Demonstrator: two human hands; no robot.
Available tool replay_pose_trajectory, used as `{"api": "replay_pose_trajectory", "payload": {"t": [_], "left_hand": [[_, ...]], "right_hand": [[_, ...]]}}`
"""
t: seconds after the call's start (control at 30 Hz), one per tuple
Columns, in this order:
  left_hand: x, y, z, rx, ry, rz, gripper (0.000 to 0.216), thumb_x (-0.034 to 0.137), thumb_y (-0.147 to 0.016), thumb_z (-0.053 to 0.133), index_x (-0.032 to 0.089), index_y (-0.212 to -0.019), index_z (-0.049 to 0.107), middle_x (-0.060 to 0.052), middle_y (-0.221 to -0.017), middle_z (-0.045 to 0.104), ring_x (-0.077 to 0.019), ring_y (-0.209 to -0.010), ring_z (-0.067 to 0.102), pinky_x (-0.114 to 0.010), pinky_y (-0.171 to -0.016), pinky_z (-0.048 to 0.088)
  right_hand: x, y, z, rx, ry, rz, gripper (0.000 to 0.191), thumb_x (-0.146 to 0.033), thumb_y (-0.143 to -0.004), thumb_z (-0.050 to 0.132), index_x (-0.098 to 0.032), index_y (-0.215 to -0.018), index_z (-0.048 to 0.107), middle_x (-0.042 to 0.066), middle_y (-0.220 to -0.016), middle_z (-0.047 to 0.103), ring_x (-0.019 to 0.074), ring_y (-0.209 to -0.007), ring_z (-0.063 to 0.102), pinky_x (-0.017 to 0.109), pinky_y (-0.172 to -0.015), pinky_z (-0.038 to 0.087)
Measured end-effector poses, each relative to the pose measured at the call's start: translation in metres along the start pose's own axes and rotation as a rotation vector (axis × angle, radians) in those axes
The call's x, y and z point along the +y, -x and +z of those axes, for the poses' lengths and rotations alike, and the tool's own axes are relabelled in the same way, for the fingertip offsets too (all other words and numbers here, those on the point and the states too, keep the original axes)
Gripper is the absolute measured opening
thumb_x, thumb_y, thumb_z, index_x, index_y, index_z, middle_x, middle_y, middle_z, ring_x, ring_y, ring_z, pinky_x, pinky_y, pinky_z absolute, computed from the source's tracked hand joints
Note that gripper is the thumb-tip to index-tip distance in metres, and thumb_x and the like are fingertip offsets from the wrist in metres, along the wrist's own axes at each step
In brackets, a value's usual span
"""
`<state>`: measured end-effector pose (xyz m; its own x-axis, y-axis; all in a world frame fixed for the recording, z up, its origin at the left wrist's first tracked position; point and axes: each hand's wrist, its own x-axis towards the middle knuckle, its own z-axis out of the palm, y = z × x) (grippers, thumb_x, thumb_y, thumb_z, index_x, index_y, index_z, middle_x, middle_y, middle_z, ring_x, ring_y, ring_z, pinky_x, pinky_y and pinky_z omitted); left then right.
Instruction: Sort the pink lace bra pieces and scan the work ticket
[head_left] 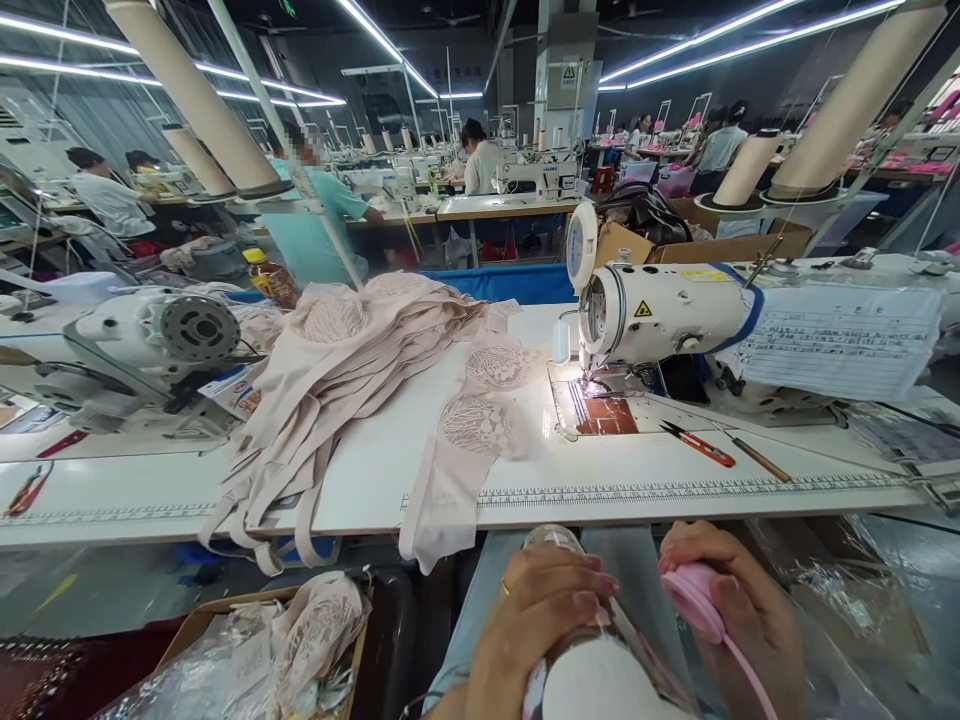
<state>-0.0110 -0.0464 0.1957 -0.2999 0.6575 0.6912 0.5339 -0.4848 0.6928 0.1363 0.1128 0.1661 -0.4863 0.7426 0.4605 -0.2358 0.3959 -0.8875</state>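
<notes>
Left hand [544,610] wraps around a bottle [592,670] held low in the lap, below the counter [660,490] edge, fingers closed on its upper body. The bottle is clear at the neck, pale lower down, its open mouth pointing toward the counter. Right hand [739,600] sits just beside it, closed on a pink cap [694,592] with a pink strap trailing down from it. Cap is off the bottle, near the neck but apart from it.

On the counter: white sewing machine [667,310] right of center, with a paper sheet [840,340] taped over its arm. Beige lace-panel garment piece [472,430] lies in front of the needle area, one end hanging over the counter edge. A bigger pile of beige garments [337,370] sits to the left, straps draping over the edge. Red-handled snips [701,445] and a thin wooden-handled tool [754,455] lie right of the needle plate. Ruler markings run along the counter front.

Cardboard box [247,650] with fabric and plastic wrap sits on the floor lower left. Second machine [142,345] on the far left. Other people sit at work rows in the background.
</notes>
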Motion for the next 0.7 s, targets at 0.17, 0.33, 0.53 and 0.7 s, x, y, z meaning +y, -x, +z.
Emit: {"api": "replay_pose_trajectory", "payload": {"t": [0.17,0.33,0.53,0.7], "left_hand": [[-0.0009,0.0009,0.0027,0.014,0.002,-0.005,0.036,0.023,-0.103,0.051,0.027,-0.138,0.046,-0.007,-0.12,0.07,-0.0215,-0.114,0.064,-0.039,-0.099,0.054],[-0.0046,0.0026,0.0033,0.033,0.024,0.007,0.04,0.026,-0.101,0.057,0.027,-0.139,0.047,-0.006,-0.122,0.069,-0.021,-0.115,0.063,-0.036,-0.104,0.051],[-0.0052,0.0028,0.0045,0.04,0.015,0.007,0.036,0.024,-0.103,0.051,0.027,-0.139,0.047,-0.006,-0.122,0.07,-0.0205,-0.114,0.063,-0.037,-0.102,0.052],[-0.0055,0.0031,0.005,0.035,0.025,0.011,0.04,0.024,-0.1,0.058,0.026,-0.139,0.047,-0.006,-0.121,0.07,-0.021,-0.114,0.064,-0.036,-0.102,0.052]], "right_hand": [[-0.0015,-0.0015,0.0004,0.009,0.019,0.014,0.03,-0.051,-0.095,0.055,-0.028,-0.084,0.071,0.005,-0.07,0.059,0.0234,-0.066,0.055,0.037,-0.057,0.044],[-0.0014,-0.0005,0.0001,0.0,0.024,0.006,0.029,-0.05,-0.095,0.054,-0.029,-0.084,0.071,0.006,-0.07,0.06,0.0239,-0.066,0.055,0.038,-0.057,0.044],[-0.0012,0.0003,-0.0005,0.011,0.038,0.029,0.029,-0.051,-0.094,0.054,-0.03,-0.084,0.071,0.006,-0.07,0.06,0.0251,-0.067,0.054,0.039,-0.057,0.044],[-0.0023,0.0004,-0.0008,0.008,0.041,0.031,0.029,-0.05,-0.095,0.053,-0.031,-0.084,0.071,0.006,-0.069,0.059,0.025,-0.066,0.054,0.039,-0.056,0.043]]}}
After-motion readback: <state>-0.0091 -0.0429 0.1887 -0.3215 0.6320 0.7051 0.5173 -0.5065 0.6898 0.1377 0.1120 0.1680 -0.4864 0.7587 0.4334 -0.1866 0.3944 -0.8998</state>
